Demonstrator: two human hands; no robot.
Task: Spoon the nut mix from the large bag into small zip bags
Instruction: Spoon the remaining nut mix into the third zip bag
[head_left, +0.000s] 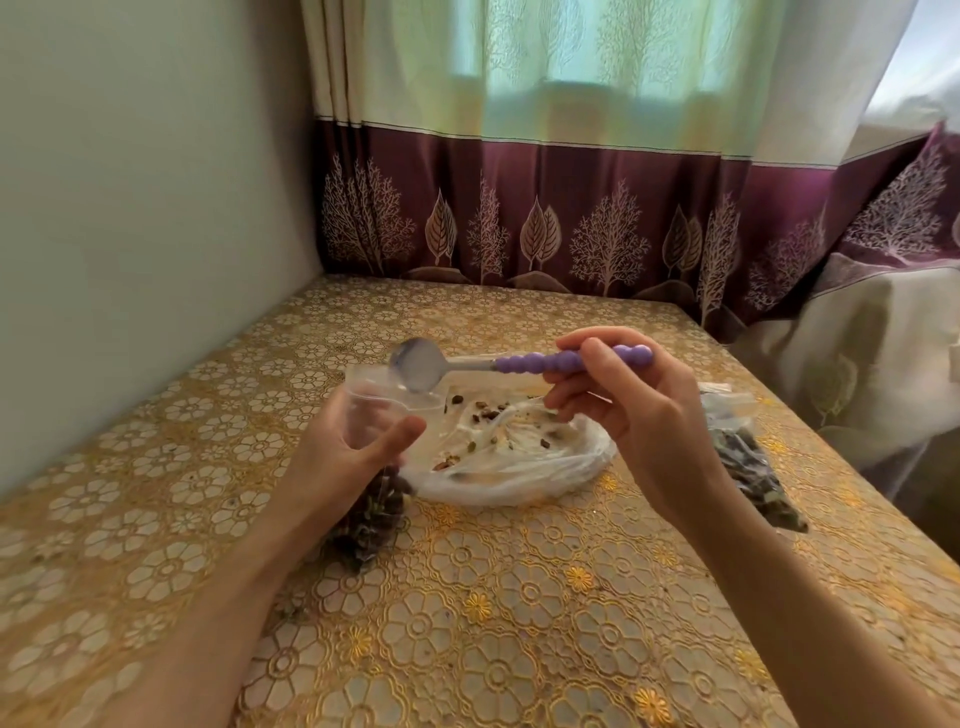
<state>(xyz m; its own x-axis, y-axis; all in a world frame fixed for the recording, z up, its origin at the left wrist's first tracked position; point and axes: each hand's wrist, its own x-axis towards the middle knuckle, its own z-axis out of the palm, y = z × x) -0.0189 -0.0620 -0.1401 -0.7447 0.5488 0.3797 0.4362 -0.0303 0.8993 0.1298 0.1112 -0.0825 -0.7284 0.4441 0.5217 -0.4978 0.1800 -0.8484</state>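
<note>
My left hand (348, 447) grips a small clear zip bag (371, 499) near its open mouth; dark nut mix fills the bag's lower part, which hangs below my palm. My right hand (618, 400) pinches the purple beaded handle of a spoon (519, 359). The spoon's metal bowl is tipped over the small bag's mouth and looks empty. Between my hands the large white plastic bag (519, 457) lies flat and open on the table, with only a few scattered nut pieces left inside.
A filled small zip bag (748, 467) of dark mix lies on the table right of my right hand. The table (467, 623) has a gold floral cover. A wall runs along the left and a curtain hangs behind. A cloth-draped seat stands at the right.
</note>
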